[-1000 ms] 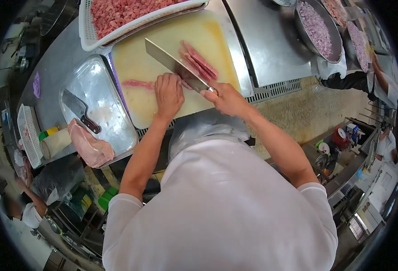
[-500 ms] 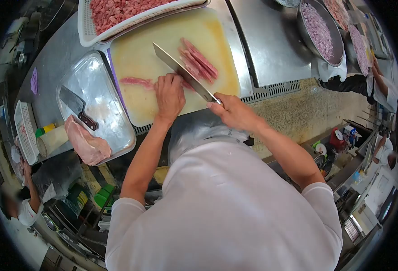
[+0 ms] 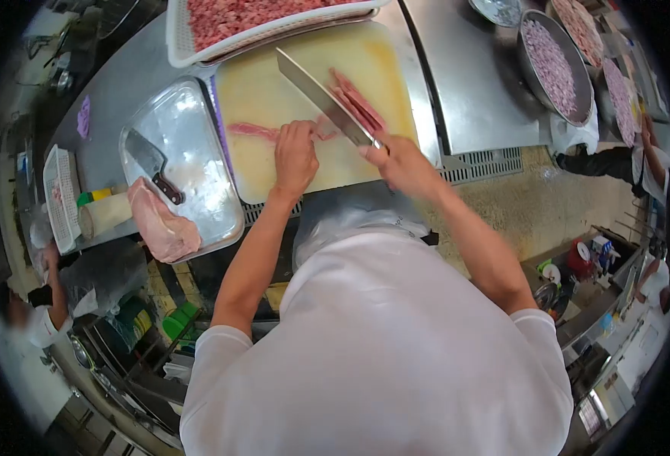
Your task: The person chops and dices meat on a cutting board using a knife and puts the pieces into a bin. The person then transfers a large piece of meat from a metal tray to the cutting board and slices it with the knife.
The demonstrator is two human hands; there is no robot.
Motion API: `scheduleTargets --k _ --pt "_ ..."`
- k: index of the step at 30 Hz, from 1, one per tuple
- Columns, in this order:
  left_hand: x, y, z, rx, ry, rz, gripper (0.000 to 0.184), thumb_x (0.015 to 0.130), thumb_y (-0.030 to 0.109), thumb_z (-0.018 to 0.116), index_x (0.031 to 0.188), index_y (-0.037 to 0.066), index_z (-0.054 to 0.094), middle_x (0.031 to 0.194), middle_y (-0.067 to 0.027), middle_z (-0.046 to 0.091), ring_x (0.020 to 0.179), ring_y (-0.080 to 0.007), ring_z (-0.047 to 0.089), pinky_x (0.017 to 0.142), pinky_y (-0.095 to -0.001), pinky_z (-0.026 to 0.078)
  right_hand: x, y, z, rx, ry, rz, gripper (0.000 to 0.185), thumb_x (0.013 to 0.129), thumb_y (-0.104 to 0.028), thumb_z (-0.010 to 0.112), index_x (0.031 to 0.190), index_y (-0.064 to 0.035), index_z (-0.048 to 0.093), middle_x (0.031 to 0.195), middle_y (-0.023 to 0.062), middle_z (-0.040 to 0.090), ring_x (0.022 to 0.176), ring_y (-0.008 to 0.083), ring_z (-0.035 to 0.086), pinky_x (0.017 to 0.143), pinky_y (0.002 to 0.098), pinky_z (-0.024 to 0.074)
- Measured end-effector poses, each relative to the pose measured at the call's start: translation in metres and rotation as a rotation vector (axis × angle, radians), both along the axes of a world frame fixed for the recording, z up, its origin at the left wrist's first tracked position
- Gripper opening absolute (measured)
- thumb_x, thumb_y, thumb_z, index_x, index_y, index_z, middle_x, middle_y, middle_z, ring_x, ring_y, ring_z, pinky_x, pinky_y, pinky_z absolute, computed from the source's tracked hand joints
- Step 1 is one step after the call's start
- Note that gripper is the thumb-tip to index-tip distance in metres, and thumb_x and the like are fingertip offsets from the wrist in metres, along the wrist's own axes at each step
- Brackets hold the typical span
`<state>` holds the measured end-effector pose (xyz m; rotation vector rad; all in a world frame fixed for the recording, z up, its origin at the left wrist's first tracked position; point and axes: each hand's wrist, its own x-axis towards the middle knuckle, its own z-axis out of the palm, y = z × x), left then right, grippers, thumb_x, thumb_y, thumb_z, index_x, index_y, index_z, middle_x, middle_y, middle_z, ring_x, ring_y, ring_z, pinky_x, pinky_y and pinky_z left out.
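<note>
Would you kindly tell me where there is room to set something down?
The steel table is bare between cutting board and bowl, the tray between knife and cutting board. It is crowded around the left hand, cleaver and meat strips.

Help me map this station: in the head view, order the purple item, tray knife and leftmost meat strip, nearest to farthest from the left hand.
1. Leftmost meat strip: on the board, at the left hand.
2. Tray knife: left, on the tray.
3. Purple item: far left, tabletop.
</note>
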<state>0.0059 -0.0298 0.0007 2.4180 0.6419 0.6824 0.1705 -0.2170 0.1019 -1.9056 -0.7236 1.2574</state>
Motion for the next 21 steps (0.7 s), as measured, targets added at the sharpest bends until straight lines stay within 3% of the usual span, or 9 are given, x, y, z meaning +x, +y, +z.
scheduleTargets --k 3,4,8,12,15,18,21 --pt "-0.022 0.032 0.01 -0.17 -0.034 0.159 0.027 0.087 -0.003 0.062 0.112 0.004 0.069 0.105 -0.0183 0.07 0.098 -0.0407 0.063 0.089 -0.0484 0.05 -0.036 -0.01 -0.011 0.117 0.007 -0.015 0.037 0.104 -0.033 0.066 0.109 0.0041 0.067 0.071 0.0181 0.061 0.07 0.0246 0.063 0.071 0.0407 0.0504" --pt "-0.037 0.058 0.012 -0.052 -0.003 0.112 0.029 0.086 -0.003 0.062 0.113 0.005 0.07 0.106 -0.0179 0.07 0.099 -0.0403 0.063 0.089 -0.048 0.05 -0.045 -0.012 -0.016 0.11 0.056 -0.016 0.037 0.104 -0.033 0.066 0.109 0.0045 0.067 0.072 0.0192 0.061 0.073 0.0252 0.063 0.073 0.0412 0.05" --pt "-0.062 0.098 0.04 0.282 0.189 -0.112 0.031 0.084 -0.002 0.064 0.113 0.006 0.071 0.109 -0.0153 0.07 0.102 -0.0389 0.062 0.089 -0.0466 0.05 -0.05 -0.023 -0.027 0.137 -0.001 -0.053 0.036 0.104 -0.032 0.066 0.102 0.0039 0.068 0.068 0.0193 0.062 0.063 0.031 0.059 0.065 0.0437 0.0485" --pt "-0.056 0.09 0.047 0.196 0.461 -0.107 0.018 0.08 0.001 0.068 0.097 0.005 0.068 0.098 -0.0138 0.064 0.099 -0.0377 0.061 0.085 -0.0472 0.049 -0.02 -0.031 -0.027 0.065 -0.152 -0.037 0.036 0.104 -0.032 0.066 0.098 0.0035 0.066 0.067 0.0194 0.061 0.061 0.0332 0.06 0.064 0.0453 0.0483" --pt "-0.049 0.091 0.043 0.026 0.389 -0.083 0.012 0.079 0.003 0.069 0.09 0.005 0.064 0.094 -0.0141 0.061 0.096 -0.0381 0.061 0.082 -0.049 0.05 -0.014 -0.031 -0.023 0.051 -0.209 -0.036 0.037 0.105 -0.033 0.065 0.099 0.0035 0.065 0.068 0.0198 0.062 0.063 0.0331 0.063 0.064 0.0457 0.0488" --pt "-0.039 0.094 0.04 0.091 0.214 -0.202 0.011 0.084 0.004 0.069 0.092 0.005 0.061 0.095 -0.0141 0.063 0.092 -0.038 0.061 0.081 -0.0491 0.05 -0.023 -0.03 -0.019 0.062 -0.206 -0.021 0.039 0.105 -0.035 0.065 0.104 0.0036 0.065 0.071 0.0189 0.064 0.064 0.0324 0.064 0.065 0.0459 0.0495" --pt "-0.05 0.098 0.032 0.242 0.451 -0.081 0.019 0.079 0.004 0.07 0.096 0.006 0.061 0.092 -0.0147 0.06 0.092 -0.0388 0.061 0.08 -0.0507 0.05 -0.022 -0.03 -0.016 0.044 -0.144 -0.039 0.042 0.105 -0.037 0.065 0.112 0.0039 0.066 0.074 0.0164 0.066 0.064 0.0292 0.065 0.066 0.0445 0.0509"
